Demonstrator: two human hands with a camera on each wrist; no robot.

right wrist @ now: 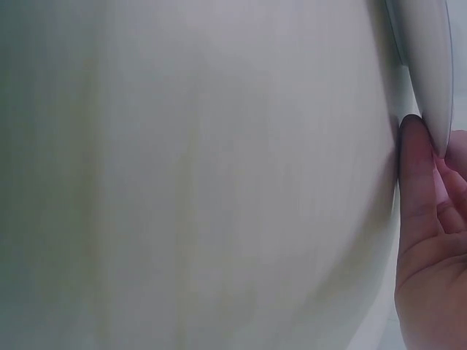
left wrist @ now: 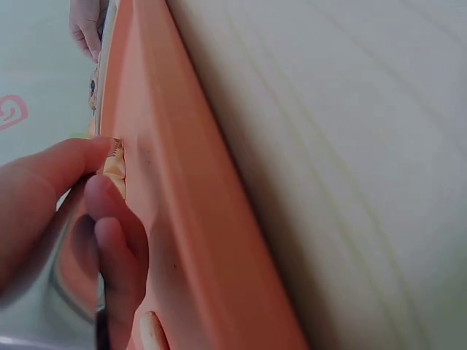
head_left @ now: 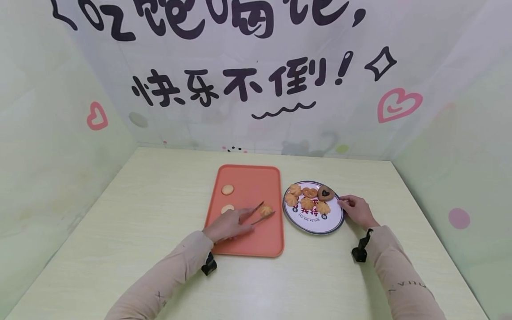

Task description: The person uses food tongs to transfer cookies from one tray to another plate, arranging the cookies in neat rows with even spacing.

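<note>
From where I stood, the work in hand looked like picking up a flower-shaped cookie (head_left: pixel 266 210) that lay on the right side of the orange tray (head_left: pixel 256 243). The person's left hand (head_left: pixel 229 224) gripped a pair of metal tongs (head_left: pixel 263 218), whose tips stood apart, one on the far side of the cookie and one on the near side. To my eye, the next move called for a gentle squeeze, as the ridged edge might crumble. Farther left, the tray also held a pale round cookie (head_left: pixel 227 190) and, nearer, another pale cookie (head_left: pixel 227 208) partly behind the hand. Just right of the tray, the right hand (head_left: pixel 359 211) pinched the right rim of a white plate (head_left: pixel 328 225). Four flower cookies (head_left: pixel 307 203), a pretzel-shaped one (head_left: pixel 310 195) and a dark-centred heart cookie (head_left: pixel 326 193) sat there, mostly toward its far half.
</note>
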